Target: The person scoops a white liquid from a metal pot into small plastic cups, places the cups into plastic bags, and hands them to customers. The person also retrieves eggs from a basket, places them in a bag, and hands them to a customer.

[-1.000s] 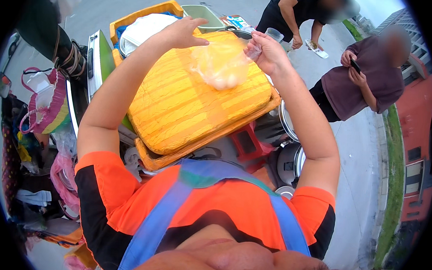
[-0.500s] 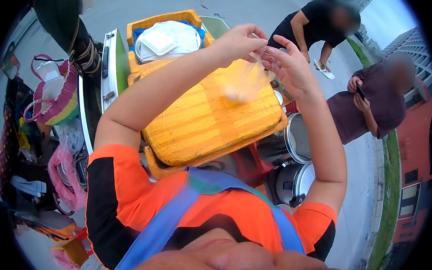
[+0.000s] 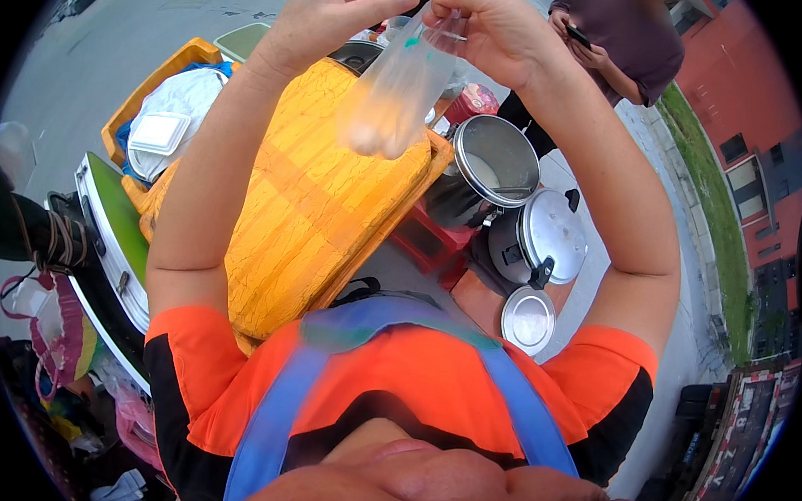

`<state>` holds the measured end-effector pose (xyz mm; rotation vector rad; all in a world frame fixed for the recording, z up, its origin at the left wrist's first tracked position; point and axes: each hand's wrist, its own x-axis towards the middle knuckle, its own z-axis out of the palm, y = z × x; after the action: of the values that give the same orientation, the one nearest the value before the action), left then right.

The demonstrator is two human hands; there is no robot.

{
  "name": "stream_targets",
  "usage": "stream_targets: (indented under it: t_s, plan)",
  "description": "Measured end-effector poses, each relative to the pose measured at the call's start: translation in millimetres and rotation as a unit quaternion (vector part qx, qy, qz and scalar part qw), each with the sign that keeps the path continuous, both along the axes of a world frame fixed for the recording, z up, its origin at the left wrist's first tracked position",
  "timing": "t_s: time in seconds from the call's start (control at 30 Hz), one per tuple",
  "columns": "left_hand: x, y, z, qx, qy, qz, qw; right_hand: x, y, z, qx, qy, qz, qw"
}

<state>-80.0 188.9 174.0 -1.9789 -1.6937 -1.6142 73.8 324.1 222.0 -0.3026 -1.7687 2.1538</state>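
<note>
A clear plastic bag [image 3: 385, 102] hangs in front of me above the yellow box [image 3: 319, 180]. Several pale, rounded pieces weigh down its bottom; I cannot make out what they are. My right hand [image 3: 496, 31] pinches the gathered top of this bag between thumb and fingers. To the left of the bag, my left hand [image 3: 326, 23] has its thumb stretched out toward the bag's top and appears to hold nothing. The picture's upper edge cuts off its other fingers.
An open steel pot [image 3: 497, 161] and a lidded pressure cooker [image 3: 554, 235] stand to the right, with a round metal lid [image 3: 529, 319] nearer me. At left are a white foam container [image 3: 159, 132] on cloth and a green-and-white panel [image 3: 116, 225]. A person [image 3: 620, 41] holds a phone beyond the pots.
The view has swung to the right. Both hands were together at the bag's top; now they are apart, and only the right hand grips the bag. The pots show more fully.
</note>
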Motion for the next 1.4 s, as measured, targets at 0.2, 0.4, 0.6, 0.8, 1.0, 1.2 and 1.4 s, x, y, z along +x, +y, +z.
stream_targets:
  t_s: [0.2,0.4,0.6,0.8,1.0,1.2,1.4]
  plan:
    - [85,95,-121,-0.242,-0.251,-0.207,0.914,37,42,20,0.013,0.012,-0.033,0.999]
    - [136,173,-147,-0.224,-0.250,-0.247,0.909,108,133,19,0.057,0.009,-0.139,0.989]
    - [118,229,-208,-0.238,-0.032,-0.137,0.961,147,238,-17,0.078,0.039,-0.199,0.976]
    - [82,259,-258,-0.393,0.100,-0.051,0.913,121,308,-70,0.090,0.039,-0.190,0.977]
    - [83,259,-236,-0.542,0.182,-0.094,0.815,66,391,-125,0.139,0.056,-0.128,0.980]
    - [77,258,-235,-0.514,0.139,-0.119,0.838,-14,437,-190,0.068,0.045,-0.132,0.988]
    - [74,257,-238,-0.521,0.143,-0.124,0.832,-65,451,-234,-0.013,-0.029,-0.136,0.990]
